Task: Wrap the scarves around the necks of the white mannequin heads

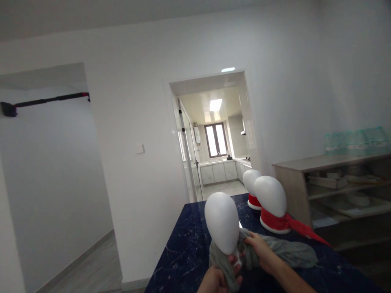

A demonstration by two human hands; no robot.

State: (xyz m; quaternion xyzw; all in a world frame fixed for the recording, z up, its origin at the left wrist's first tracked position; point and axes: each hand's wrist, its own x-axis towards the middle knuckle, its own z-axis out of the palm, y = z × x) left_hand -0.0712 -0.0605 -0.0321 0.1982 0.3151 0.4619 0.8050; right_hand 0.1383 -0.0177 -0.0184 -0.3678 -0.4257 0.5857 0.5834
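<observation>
Both hands [241,260] around grey scarf [284,252]

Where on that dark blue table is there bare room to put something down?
The blue table is bare left of the nearest white head. It is crowded right: the grey scarf, both hands, two red-scarfed heads.

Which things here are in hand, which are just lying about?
In hand: grey scarf, nearest white mannequin head, left hand, right hand.
Lying about: two mannequin heads with red scarves, shelf unit, dark marble table.
</observation>
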